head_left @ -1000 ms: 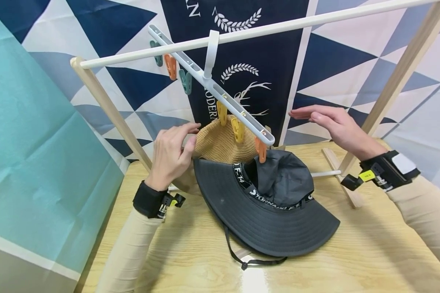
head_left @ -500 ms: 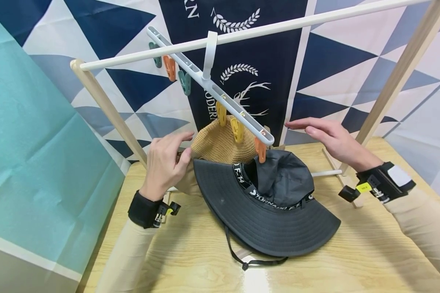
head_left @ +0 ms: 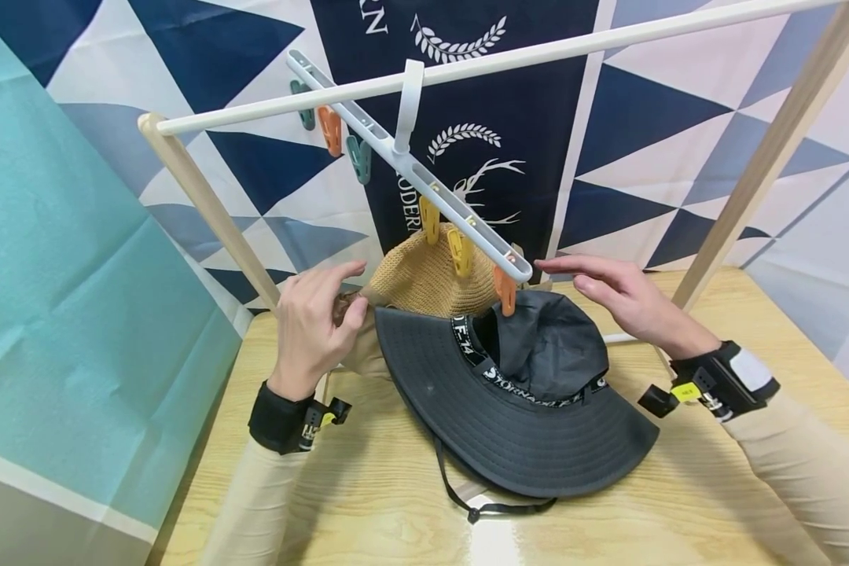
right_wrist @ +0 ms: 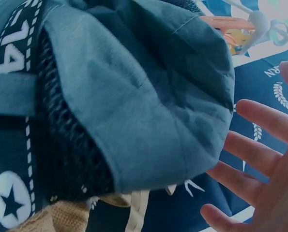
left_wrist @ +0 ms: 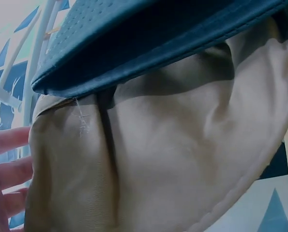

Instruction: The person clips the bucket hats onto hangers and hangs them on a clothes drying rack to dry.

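Observation:
A wide-brimmed black sun hat (head_left: 516,417) hangs from an orange clip (head_left: 505,291) at the near end of a light-blue clip hanger (head_left: 439,196). Behind it hangs a tan woven hat (head_left: 424,275) under two yellow clips (head_left: 460,251). Beige cloth (left_wrist: 148,159), perhaps another hat, shows below the black brim in the left wrist view. My left hand (head_left: 313,326) is beside this cloth, thumb and fingers spread apart and holding nothing. Close to the black hat's crown (right_wrist: 148,96), my right hand (head_left: 626,299) has its fingers extended; whether they touch it I cannot tell.
The hanger hooks over a white rod (head_left: 255,106) on a wooden frame (head_left: 771,157). Green clips (head_left: 359,159) and another orange clip (head_left: 330,130) hang at its far end. The rack stands on a wooden table (head_left: 396,503) against a patterned backdrop.
My right hand has moved left and down, closer to the black hat's crown. My left hand has shifted slightly left and down. The hats and hanger stay in place.

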The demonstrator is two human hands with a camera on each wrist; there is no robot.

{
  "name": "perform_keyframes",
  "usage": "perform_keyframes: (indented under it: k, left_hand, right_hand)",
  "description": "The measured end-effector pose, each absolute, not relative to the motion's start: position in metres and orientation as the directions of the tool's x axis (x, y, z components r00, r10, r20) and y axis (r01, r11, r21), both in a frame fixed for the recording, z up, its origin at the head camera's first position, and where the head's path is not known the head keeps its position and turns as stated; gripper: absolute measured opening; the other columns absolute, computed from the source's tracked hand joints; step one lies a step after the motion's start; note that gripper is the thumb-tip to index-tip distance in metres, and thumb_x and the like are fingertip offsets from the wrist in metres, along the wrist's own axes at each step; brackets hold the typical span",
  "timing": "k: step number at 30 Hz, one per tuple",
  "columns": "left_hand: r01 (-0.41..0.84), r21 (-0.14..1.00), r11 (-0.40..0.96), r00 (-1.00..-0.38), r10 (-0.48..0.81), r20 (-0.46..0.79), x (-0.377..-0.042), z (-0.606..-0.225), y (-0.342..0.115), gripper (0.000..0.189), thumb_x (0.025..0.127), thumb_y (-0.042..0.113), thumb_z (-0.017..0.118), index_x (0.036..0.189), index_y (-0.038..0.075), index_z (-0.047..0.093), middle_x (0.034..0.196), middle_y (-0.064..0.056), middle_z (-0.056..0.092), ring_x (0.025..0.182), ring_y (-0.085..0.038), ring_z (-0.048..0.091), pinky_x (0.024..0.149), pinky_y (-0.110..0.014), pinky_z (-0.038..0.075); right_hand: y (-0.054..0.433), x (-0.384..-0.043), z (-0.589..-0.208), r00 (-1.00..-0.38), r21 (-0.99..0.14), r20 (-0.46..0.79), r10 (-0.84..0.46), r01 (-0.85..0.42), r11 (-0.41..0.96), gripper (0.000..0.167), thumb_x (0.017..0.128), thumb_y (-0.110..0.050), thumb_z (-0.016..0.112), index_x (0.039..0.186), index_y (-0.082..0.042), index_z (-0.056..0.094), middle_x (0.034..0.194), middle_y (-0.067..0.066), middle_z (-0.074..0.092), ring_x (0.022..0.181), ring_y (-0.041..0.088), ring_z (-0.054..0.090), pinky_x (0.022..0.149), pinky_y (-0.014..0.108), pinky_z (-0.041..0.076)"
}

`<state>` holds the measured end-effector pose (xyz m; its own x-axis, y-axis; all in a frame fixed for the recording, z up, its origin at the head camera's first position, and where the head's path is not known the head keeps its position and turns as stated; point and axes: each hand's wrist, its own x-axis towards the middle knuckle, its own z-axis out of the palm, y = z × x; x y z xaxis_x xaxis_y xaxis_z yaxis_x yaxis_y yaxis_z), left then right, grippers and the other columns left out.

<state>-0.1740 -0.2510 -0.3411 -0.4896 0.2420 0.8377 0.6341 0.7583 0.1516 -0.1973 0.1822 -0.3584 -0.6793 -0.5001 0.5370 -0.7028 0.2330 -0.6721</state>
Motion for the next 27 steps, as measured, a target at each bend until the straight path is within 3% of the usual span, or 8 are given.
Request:
perform_keyframes:
  k: [11,19,27]
  left_hand:
    - [0.664,0.143,0.734,-0.466,0.256,0.847,-0.178,-0.336,-0.244,0.08,0.114,0.07,0.034,0.126,0.007,0.082,0.108,-0.014,0.087,0.093,-0.036,0.078,0.086,-0.058,0.054]
    - [0.697,0.115,0.708,-0.416,0.268,0.869,-0.175,-0.328,-0.227,0.077,0.114,0.069,0.037,0.125,0.007,0.082,0.117,-0.013,0.086,0.109,-0.035,0.08,0.087,-0.058,0.054]
    - [0.717,0.124,0.686,-0.398,0.256,0.881,-0.17,-0.32,-0.208,0.078,0.112,0.071,0.038,0.129,0.009,0.083,0.128,-0.011,0.085,0.122,-0.034,0.079,0.092,-0.058,0.055]
  right_hand:
    - [0.176,-0.191,-0.348,-0.709,-0.682,0.538,-0.457,-0.684,0.259,0.044,0.115,-0.001,0.046,0.155,0.001,0.064,0.155,-0.025,0.067,0.146,-0.009,0.059,0.119,0.011,0.043]
    - [0.161,-0.18,-0.333,-0.693,-0.703,0.592,-0.41,-0.694,0.158,0.045,0.114,0.001,0.044,0.154,0.004,0.064,0.156,-0.013,0.071,0.147,-0.001,0.062,0.122,0.014,0.043]
    - [0.144,-0.166,-0.326,-0.683,-0.703,0.625,-0.378,-0.703,0.108,0.045,0.113,-0.001,0.047,0.153,-0.002,0.068,0.154,-0.009,0.073,0.147,0.003,0.064,0.119,0.02,0.045]
